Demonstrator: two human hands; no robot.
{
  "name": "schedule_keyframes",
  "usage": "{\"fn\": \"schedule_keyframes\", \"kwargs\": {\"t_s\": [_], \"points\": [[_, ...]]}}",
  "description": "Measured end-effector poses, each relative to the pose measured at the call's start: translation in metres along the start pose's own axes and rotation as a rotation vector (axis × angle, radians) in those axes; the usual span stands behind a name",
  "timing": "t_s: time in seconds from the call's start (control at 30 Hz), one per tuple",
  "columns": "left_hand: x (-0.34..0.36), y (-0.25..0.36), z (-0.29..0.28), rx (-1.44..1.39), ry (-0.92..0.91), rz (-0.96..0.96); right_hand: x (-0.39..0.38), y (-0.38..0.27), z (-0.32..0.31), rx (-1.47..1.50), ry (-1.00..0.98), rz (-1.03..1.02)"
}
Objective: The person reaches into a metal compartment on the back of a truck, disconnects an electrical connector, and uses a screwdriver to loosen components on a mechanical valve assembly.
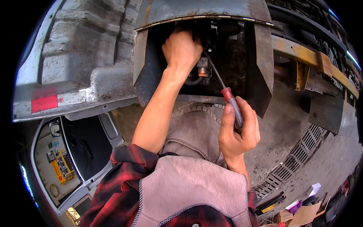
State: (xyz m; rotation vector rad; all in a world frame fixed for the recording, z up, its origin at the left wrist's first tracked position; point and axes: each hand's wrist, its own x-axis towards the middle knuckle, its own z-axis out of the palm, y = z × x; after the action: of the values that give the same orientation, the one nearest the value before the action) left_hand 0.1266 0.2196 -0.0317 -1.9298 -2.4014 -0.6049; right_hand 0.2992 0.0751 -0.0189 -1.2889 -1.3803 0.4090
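Observation:
My right hand [242, 138] grips a screwdriver [233, 106] by its clear and red handle. The long thin shaft slants up and left into an open metal box [264, 64] with a hinged top. Its tip ends in the dark upper part of the box, near my left hand [182, 47]. That left hand reaches deep into the box from below, and its fingertips disappear into shadow, so what they touch is hidden. Just below them sits a metal fitting [203, 67] with a copper-coloured collar, and a black ribbed hose [193, 81] runs off it.
A worn grey vehicle panel [75, 49] with a red and white strip fills the upper left. An open vehicle door [81, 147] stands at lower left. Yellow frame beams [298, 51] are at right, above a floor drain grate [291, 162]. Tools and cartons lie at lower right.

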Motion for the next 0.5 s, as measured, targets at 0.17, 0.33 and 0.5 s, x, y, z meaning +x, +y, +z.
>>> {"fn": "schedule_keyframes", "kwargs": {"t_s": [0.17,0.33,0.5], "points": [[-0.001,-0.002,0.002,-0.044,0.028,0.000,0.011,-0.002,0.008,0.000,0.015,-0.013],[0.001,0.000,0.002,-0.056,0.000,-0.020,0.021,-0.001,0.020,0.012,0.011,0.065],[0.002,0.000,0.002,0.009,-0.012,-0.034,0.031,0.009,0.053,0.044,0.063,0.046]]}}
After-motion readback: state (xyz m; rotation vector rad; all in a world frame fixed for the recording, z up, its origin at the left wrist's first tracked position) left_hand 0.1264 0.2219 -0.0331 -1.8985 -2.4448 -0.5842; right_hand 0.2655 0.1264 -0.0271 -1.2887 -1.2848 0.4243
